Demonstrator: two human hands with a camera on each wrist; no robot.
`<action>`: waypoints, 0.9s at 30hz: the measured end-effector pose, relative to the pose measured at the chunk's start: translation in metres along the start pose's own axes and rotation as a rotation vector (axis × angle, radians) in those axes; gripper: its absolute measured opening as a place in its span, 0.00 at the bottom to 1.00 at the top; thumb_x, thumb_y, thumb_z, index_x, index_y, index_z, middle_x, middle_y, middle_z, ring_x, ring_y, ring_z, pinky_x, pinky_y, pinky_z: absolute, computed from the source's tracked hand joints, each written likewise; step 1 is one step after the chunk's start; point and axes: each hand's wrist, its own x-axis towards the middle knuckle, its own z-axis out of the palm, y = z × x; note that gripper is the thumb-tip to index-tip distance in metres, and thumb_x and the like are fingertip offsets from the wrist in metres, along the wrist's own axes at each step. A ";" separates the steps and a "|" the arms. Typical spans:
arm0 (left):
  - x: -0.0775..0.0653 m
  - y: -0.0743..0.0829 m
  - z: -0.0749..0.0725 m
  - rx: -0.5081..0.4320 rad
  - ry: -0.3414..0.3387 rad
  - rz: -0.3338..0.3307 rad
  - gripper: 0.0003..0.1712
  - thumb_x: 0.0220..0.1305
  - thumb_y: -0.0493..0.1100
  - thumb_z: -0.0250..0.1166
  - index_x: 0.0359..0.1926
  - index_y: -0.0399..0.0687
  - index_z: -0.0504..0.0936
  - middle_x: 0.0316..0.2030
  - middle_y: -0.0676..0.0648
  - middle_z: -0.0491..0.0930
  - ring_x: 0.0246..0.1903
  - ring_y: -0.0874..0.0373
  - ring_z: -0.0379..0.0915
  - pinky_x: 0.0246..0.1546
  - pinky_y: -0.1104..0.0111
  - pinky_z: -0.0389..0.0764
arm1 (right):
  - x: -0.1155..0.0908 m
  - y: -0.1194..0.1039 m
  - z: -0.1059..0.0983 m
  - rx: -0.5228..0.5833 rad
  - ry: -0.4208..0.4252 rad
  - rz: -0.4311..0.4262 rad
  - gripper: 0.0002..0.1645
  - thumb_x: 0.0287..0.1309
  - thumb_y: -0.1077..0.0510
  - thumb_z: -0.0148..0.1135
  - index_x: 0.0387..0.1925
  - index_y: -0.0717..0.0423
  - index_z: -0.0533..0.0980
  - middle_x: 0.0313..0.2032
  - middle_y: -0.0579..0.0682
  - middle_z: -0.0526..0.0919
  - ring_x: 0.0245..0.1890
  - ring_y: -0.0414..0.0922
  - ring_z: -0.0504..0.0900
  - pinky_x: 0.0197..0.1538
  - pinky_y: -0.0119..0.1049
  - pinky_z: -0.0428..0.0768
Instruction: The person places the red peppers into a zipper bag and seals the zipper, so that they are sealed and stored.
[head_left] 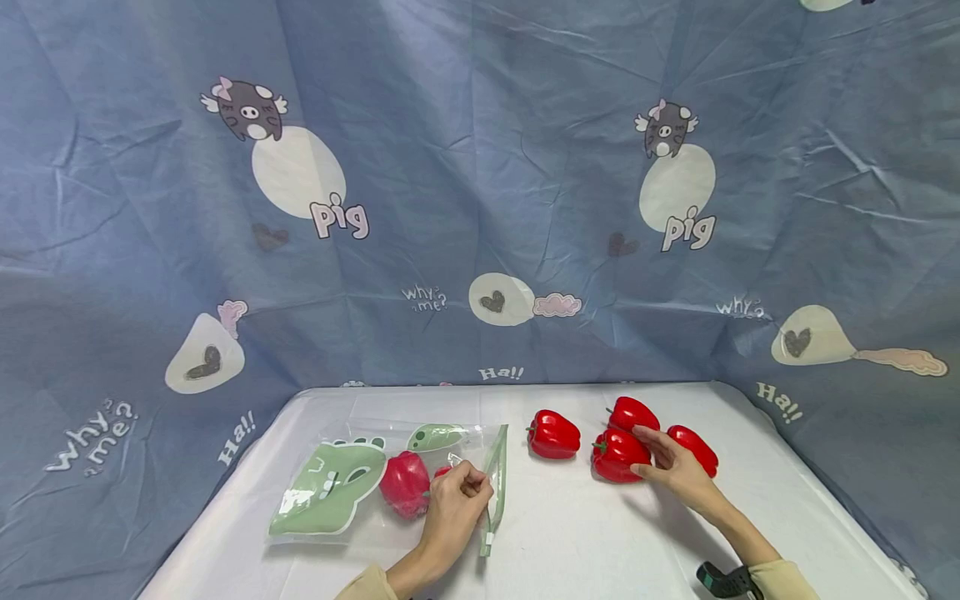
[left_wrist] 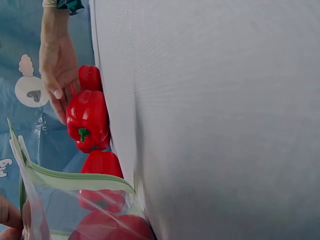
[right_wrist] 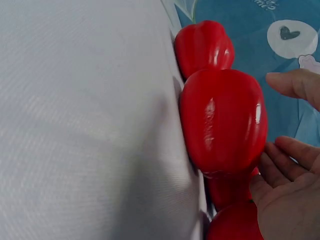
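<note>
My left hand pinches a clear, green-printed plastic bag, lower centre; my right hand, thumb and fingers apart, is beside a glossy red bell pepper, lower right.

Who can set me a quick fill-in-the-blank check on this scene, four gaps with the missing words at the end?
1. Outside the bag lie ____ peppers.
2. While the right hand is at the loose peppers, the ____ hand grips the bag.
3. In the head view, the loose peppers lie to the ____ of the bag.
4. The strip along the bag's mouth is coloured ____.

Missing words: four; left; right; green.
</note>
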 end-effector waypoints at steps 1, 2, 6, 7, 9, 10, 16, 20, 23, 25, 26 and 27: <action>0.000 0.000 0.000 0.005 0.003 0.004 0.10 0.50 0.31 0.66 0.22 0.51 0.78 0.17 0.57 0.76 0.16 0.71 0.67 0.15 0.79 0.72 | 0.000 0.001 0.000 0.000 -0.002 0.006 0.43 0.53 0.57 0.69 0.67 0.64 0.61 0.66 0.66 0.66 0.69 0.62 0.60 0.63 0.17 0.64; 0.000 0.001 0.000 0.008 0.005 0.007 0.10 0.50 0.31 0.66 0.22 0.51 0.78 0.17 0.57 0.76 0.16 0.71 0.67 0.15 0.79 0.72 | 0.000 0.002 0.000 0.004 -0.004 0.009 0.43 0.53 0.57 0.69 0.67 0.64 0.61 0.67 0.66 0.65 0.69 0.62 0.59 0.63 0.18 0.64; -0.001 0.001 0.000 0.014 0.009 0.005 0.10 0.50 0.31 0.66 0.22 0.52 0.78 0.17 0.58 0.76 0.17 0.71 0.67 0.16 0.78 0.73 | -0.001 0.005 0.000 -0.001 0.001 0.007 0.42 0.54 0.58 0.68 0.67 0.65 0.61 0.67 0.66 0.65 0.69 0.63 0.60 0.63 0.19 0.65; -0.001 0.001 0.000 0.016 0.010 0.003 0.10 0.50 0.31 0.66 0.22 0.52 0.78 0.17 0.58 0.76 0.17 0.71 0.67 0.16 0.78 0.73 | -0.001 0.006 0.000 -0.007 0.005 0.003 0.42 0.54 0.59 0.68 0.67 0.65 0.61 0.66 0.66 0.65 0.68 0.63 0.60 0.63 0.20 0.65; -0.001 0.001 0.000 0.022 0.011 -0.001 0.10 0.50 0.32 0.66 0.22 0.52 0.78 0.17 0.58 0.76 0.17 0.72 0.67 0.16 0.78 0.73 | -0.001 0.007 0.001 -0.028 0.012 -0.004 0.42 0.53 0.59 0.69 0.66 0.65 0.62 0.65 0.66 0.67 0.67 0.64 0.62 0.64 0.23 0.67; -0.001 0.001 0.000 0.024 0.012 -0.002 0.10 0.50 0.32 0.66 0.22 0.52 0.78 0.17 0.58 0.76 0.16 0.72 0.67 0.15 0.78 0.73 | 0.000 0.007 0.002 -0.034 0.014 -0.004 0.42 0.53 0.59 0.69 0.66 0.65 0.62 0.65 0.66 0.67 0.67 0.64 0.63 0.64 0.25 0.69; 0.000 0.001 0.000 0.025 0.014 -0.003 0.10 0.50 0.32 0.66 0.22 0.52 0.78 0.16 0.58 0.76 0.16 0.72 0.67 0.15 0.77 0.73 | 0.001 0.011 0.011 -0.003 -0.002 0.082 0.43 0.51 0.60 0.70 0.67 0.64 0.61 0.64 0.69 0.67 0.60 0.65 0.73 0.54 0.36 0.82; 0.000 0.001 0.000 0.023 0.012 -0.004 0.10 0.50 0.32 0.66 0.22 0.51 0.78 0.17 0.58 0.76 0.16 0.72 0.67 0.16 0.77 0.73 | 0.001 0.016 0.017 0.020 0.000 0.122 0.43 0.52 0.60 0.70 0.67 0.63 0.61 0.64 0.69 0.67 0.58 0.62 0.77 0.50 0.34 0.83; 0.000 0.001 0.000 0.027 0.014 -0.003 0.10 0.49 0.31 0.66 0.22 0.51 0.79 0.17 0.58 0.76 0.16 0.72 0.67 0.16 0.77 0.73 | 0.002 0.018 0.020 0.014 0.014 0.120 0.42 0.52 0.59 0.69 0.67 0.63 0.62 0.63 0.68 0.68 0.57 0.60 0.78 0.50 0.32 0.83; 0.000 0.001 0.000 0.030 0.017 -0.002 0.10 0.49 0.31 0.66 0.22 0.51 0.79 0.16 0.58 0.76 0.16 0.72 0.67 0.15 0.77 0.73 | 0.002 0.018 0.021 0.016 0.019 0.110 0.42 0.52 0.60 0.69 0.66 0.64 0.62 0.63 0.68 0.68 0.57 0.60 0.78 0.50 0.31 0.83; 0.000 0.000 0.001 0.032 0.019 0.000 0.10 0.49 0.31 0.66 0.22 0.51 0.78 0.16 0.58 0.76 0.16 0.72 0.67 0.15 0.77 0.73 | 0.003 0.019 0.021 0.021 0.026 0.110 0.42 0.52 0.60 0.70 0.66 0.64 0.63 0.63 0.68 0.68 0.57 0.60 0.78 0.50 0.30 0.83; 0.000 0.001 0.000 0.035 0.021 0.002 0.10 0.49 0.31 0.66 0.22 0.52 0.78 0.16 0.58 0.76 0.16 0.72 0.67 0.16 0.78 0.73 | 0.003 0.019 0.021 0.013 0.024 0.102 0.42 0.52 0.60 0.69 0.66 0.64 0.62 0.63 0.68 0.68 0.57 0.60 0.77 0.50 0.30 0.83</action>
